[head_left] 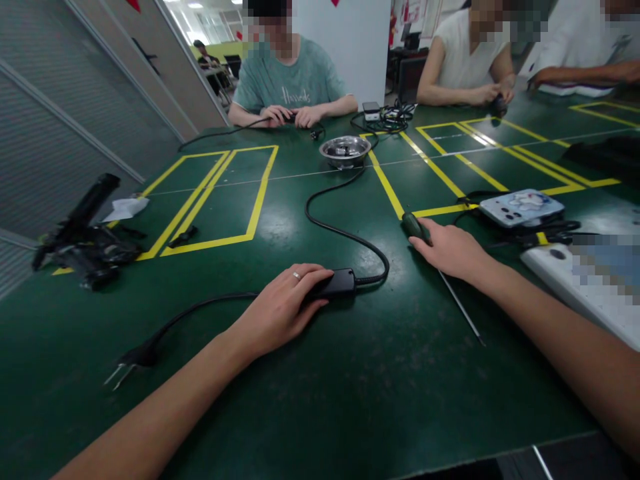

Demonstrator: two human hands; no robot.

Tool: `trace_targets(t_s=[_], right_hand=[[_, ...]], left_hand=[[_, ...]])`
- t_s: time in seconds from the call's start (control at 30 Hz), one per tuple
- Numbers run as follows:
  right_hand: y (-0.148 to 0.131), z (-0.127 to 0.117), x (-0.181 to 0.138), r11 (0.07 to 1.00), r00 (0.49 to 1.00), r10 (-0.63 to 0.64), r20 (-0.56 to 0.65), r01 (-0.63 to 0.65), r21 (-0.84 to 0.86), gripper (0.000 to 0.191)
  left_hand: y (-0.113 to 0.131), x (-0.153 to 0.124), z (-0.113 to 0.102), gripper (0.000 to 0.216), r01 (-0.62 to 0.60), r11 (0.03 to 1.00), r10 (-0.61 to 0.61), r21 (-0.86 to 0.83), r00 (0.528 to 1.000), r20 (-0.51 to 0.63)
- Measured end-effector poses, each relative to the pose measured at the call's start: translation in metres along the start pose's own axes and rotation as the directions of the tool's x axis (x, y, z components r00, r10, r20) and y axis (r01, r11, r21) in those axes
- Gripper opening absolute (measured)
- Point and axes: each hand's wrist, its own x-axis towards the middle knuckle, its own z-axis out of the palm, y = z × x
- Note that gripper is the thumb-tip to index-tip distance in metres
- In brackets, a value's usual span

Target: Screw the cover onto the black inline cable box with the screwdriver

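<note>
My left hand (285, 303) lies over a black power adapter (336, 283) on the green table (320, 387), fingers curled around its near end. The adapter's black cable (345, 235) loops away towards a metal bowl (345, 149), and another lead runs left to a two-pin plug (131, 360). My right hand (447, 248) rests on a screwdriver, fingers closing over its dark green handle (414, 225). The thin metal shaft (463, 308) sticks out behind my wrist, flat on the table.
Yellow tape marks rectangles (255, 200) on the table. A black device (85, 243) lies at the left edge, a phone (523, 207) and a white box (580, 287) at the right. Three people sit across the table, hands (293, 117) on cables.
</note>
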Motion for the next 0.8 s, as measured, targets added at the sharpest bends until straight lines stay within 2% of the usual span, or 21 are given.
trace_targets(t_s=[0.1,0.17,0.27,0.3,0.37,0.6,0.8], right_hand=[[0.001,0.000,0.000,1.000,1.000,0.004,0.002,-0.004,-0.005,0.060],[0.001,0.000,0.001,1.000,1.000,0.002,0.006,-0.002,-0.008,0.061],[0.001,-0.001,0.001,1.000,1.000,0.001,0.015,-0.001,0.001,0.062],[0.001,-0.001,0.001,1.000,1.000,0.002,0.018,-0.003,0.004,0.062],[0.000,-0.002,0.000,1.000,1.000,0.006,0.021,-0.006,0.008,0.062],[-0.002,-0.002,0.000,1.000,1.000,0.022,0.017,-0.022,-0.006,0.060],[-0.003,-0.002,-0.001,0.999,0.999,0.034,0.005,-0.034,0.012,0.059]], left_hand=[[-0.026,-0.001,-0.018,0.042,0.056,0.996,-0.052,0.064,0.996,-0.070],[-0.053,-0.005,-0.032,0.041,0.168,0.979,-0.155,0.112,0.981,-0.114],[-0.093,-0.013,-0.044,0.038,0.377,0.911,-0.341,0.168,0.917,-0.207],[-0.104,-0.016,-0.045,0.042,0.428,0.887,-0.393,0.174,0.896,-0.205],[-0.120,-0.021,-0.042,0.046,0.467,0.868,-0.435,0.168,0.879,-0.197],[-0.141,-0.025,-0.026,0.049,0.538,0.833,-0.492,0.131,0.828,-0.270],[-0.141,-0.022,-0.025,0.047,0.554,0.828,-0.504,0.090,0.804,-0.315]])
